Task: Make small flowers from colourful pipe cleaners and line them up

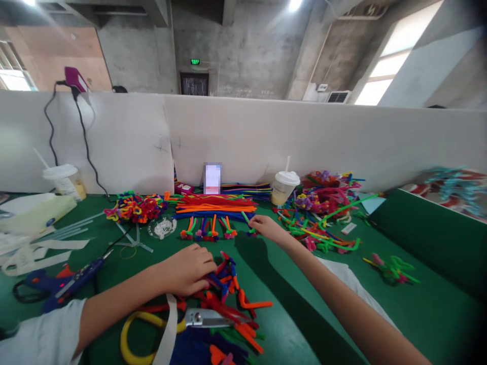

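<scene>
**Right hand at the end of a row of five twists**

The right hand (269,228) reaches in from the lower right, open with fingers stretched forward, its fingertips at the right end of a row of five pipe-cleaner twists (213,231). The nearest twist (251,232) lies just to the left of those fingertips; whether they touch it cannot be told. The row runs left to right across the middle of the frame, and the right hand is clearly the nearer one to it.

The left hand (189,269) comes in from the lower left, fingers curled down on the edge of a loose pile of cut pipe cleaners (224,299). Whether it grips any piece cannot be told.

Just behind the row, a long bundle of pipe cleaners (215,209) lies parallel to it on the green counter (281,324). One pair of scissors (198,318) with yellow handles lies in the pile, below the left hand. One blue glue gun (72,279) sits at the left of the frame. Two lidded cups stand at the back, one at the upper left (64,178) and one right of centre (284,186).
</scene>
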The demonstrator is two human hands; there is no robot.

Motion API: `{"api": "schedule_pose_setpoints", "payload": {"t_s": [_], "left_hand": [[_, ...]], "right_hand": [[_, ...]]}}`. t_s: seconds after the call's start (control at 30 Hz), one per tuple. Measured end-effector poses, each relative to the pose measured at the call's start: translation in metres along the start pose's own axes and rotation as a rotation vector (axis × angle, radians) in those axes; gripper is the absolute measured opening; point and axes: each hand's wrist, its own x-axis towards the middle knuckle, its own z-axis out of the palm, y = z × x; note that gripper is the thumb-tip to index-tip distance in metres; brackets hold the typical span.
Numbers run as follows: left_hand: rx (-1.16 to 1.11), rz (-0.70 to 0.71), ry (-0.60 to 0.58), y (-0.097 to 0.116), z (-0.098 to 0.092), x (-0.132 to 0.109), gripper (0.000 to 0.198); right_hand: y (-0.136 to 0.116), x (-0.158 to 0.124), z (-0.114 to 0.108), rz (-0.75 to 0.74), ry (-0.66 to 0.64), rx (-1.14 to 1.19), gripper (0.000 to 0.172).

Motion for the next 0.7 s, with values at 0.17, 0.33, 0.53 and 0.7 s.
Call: {"api": "schedule_pose_setpoints", "payload": {"t_s": [0.17, 0.33, 0.53, 0.7], "left_hand": [[0.042, -0.007, 0.047, -0.002, 0.001, 0.0, 0.011], [-0.089, -0.047, 0.098, -0.006, -0.014, 0.0, 0.013], [-0.237, -0.125, 0.177, -0.015, -0.027, 0.008, 0.015], [-0.203, -0.139, 0.285, -0.018, -0.03, 0.031, 0.017]], "right_hand": [[0.009, 0.013, 0.023, 0.041, 0.029, -0.038, 0.004], [0.009, 0.015, 0.028, 0.029, 0.049, -0.115, 0.009], [-0.021, -0.015, 0.01, -0.202, 0.315, -0.279, 0.015], [-0.063, -0.054, 0.011, -0.407, -0.359, 0.043, 0.029]]}}
